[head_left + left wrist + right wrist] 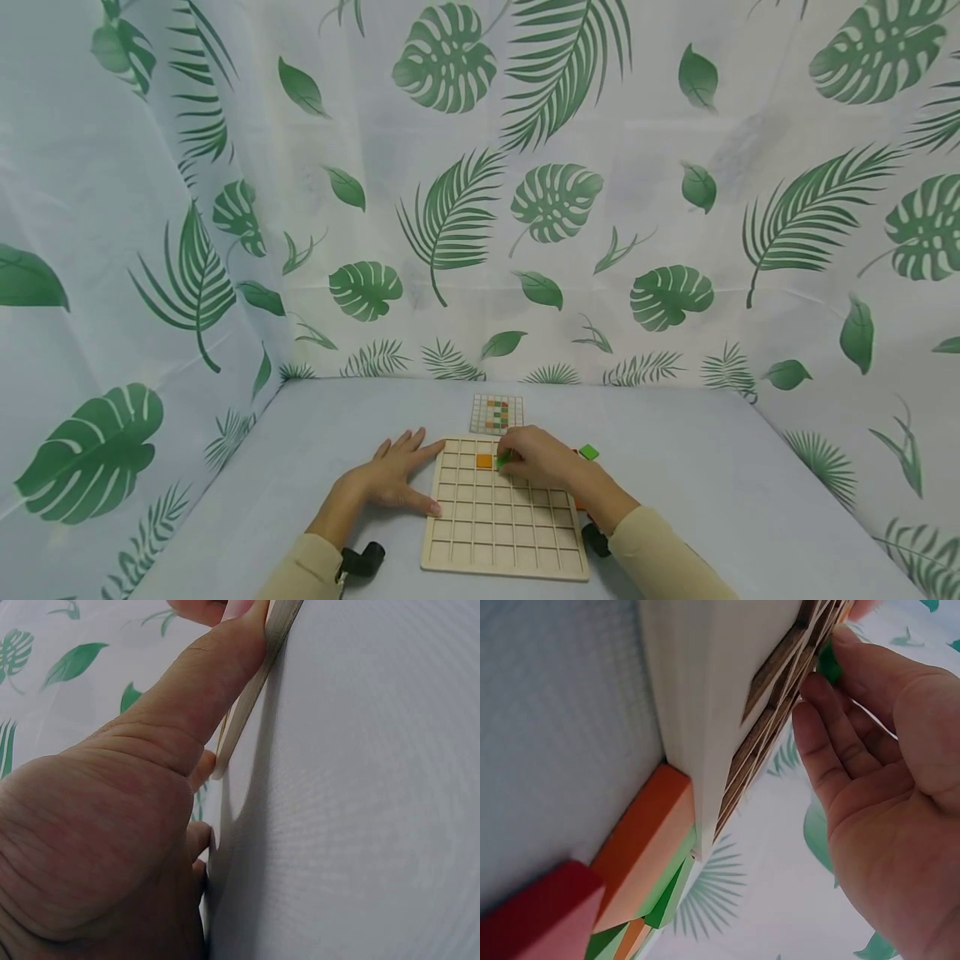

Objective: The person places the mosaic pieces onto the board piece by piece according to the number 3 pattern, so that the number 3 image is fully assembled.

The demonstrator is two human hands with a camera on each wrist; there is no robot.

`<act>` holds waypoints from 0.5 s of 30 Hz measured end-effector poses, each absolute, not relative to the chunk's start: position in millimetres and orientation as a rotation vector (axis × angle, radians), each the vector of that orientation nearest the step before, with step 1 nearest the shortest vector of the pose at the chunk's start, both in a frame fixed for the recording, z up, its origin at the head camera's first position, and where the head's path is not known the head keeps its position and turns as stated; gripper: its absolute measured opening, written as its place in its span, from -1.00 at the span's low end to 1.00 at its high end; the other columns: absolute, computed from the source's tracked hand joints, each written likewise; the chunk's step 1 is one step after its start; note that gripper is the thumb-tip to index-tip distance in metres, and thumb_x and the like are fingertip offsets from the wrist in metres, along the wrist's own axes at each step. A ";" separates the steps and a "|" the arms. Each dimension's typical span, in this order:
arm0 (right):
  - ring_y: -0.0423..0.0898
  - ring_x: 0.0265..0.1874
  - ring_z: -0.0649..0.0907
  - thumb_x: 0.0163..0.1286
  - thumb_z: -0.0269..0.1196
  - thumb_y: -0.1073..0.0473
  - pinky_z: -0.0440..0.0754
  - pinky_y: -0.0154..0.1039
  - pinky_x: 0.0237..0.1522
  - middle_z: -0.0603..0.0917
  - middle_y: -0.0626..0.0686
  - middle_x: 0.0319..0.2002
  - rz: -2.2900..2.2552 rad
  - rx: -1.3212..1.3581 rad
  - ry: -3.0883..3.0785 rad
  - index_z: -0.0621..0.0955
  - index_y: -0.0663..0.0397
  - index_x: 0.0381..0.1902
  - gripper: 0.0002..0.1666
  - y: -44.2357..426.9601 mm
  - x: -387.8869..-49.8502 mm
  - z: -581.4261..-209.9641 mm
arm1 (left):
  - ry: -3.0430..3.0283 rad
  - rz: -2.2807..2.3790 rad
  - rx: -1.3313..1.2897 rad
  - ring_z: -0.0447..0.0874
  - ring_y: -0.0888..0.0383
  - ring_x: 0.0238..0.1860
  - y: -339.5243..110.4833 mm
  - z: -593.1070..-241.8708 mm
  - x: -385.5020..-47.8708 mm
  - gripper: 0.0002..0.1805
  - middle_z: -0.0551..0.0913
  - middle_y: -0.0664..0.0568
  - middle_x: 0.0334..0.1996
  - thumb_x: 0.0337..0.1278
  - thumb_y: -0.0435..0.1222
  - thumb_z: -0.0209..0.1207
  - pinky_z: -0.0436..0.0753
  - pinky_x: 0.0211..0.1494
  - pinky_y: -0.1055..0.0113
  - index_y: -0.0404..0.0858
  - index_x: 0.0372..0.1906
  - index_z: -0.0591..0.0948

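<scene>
A wooden grid board lies flat on the table, with an orange square tile in one of its upper cells. Just right of that tile, my right hand pinches a green tile between thumb and fingers at the board's surface. Its fingers partly cover the tile in the head view. My left hand lies spread at the board's left side, thumb and index finger touching the edge. In the left wrist view, the thumb presses against the board's rim.
Behind the board lies a small pattern card printed with a grid of coloured squares. Loose tiles lie along the board's right side, among them a green one, an orange one and a red one. Leaf-print cloth hangs around the table.
</scene>
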State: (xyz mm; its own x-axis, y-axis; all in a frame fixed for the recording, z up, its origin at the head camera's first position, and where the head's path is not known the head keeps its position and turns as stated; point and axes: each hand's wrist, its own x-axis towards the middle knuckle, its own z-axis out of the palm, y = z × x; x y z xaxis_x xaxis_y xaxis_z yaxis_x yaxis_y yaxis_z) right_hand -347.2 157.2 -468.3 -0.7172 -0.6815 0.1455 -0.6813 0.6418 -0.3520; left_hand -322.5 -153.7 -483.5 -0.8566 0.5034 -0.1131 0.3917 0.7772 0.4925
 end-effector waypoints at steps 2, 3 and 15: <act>-0.33 -0.38 0.54 0.34 0.48 0.14 0.60 -0.39 -0.29 0.71 -0.12 -0.26 -0.604 -1.174 2.850 0.76 -0.03 -0.23 -0.90 156.8 -347.8 -469.1 | 2.735 0.669 0.692 -0.22 -0.30 0.70 -152.7 -483.0 -322.9 0.27 -0.06 -0.28 0.69 -0.20 0.39 0.48 -0.24 0.68 -0.32 0.05 0.66 0.21; -0.33 -0.38 0.54 0.34 0.48 0.15 0.61 -0.38 -0.29 0.71 -0.12 -0.26 -0.604 -1.173 2.852 0.76 -0.03 -0.23 -0.90 156.6 -347.9 -468.9 | 2.736 0.665 0.693 -0.22 -0.30 0.70 -152.5 -483.0 -323.1 0.27 -0.06 -0.28 0.69 -0.20 0.38 0.47 -0.23 0.68 -0.32 0.05 0.66 0.21; -0.31 -0.35 0.59 0.36 0.46 0.20 0.65 -0.37 -0.28 0.72 -0.06 -0.24 -0.585 -1.232 2.857 0.76 0.01 -0.19 -0.90 152.8 -346.7 -467.3 | 2.734 0.662 0.707 -0.22 -0.30 0.70 -153.1 -483.7 -323.2 0.25 -0.07 -0.28 0.69 -0.16 0.36 0.47 -0.22 0.68 -0.32 0.06 0.66 0.19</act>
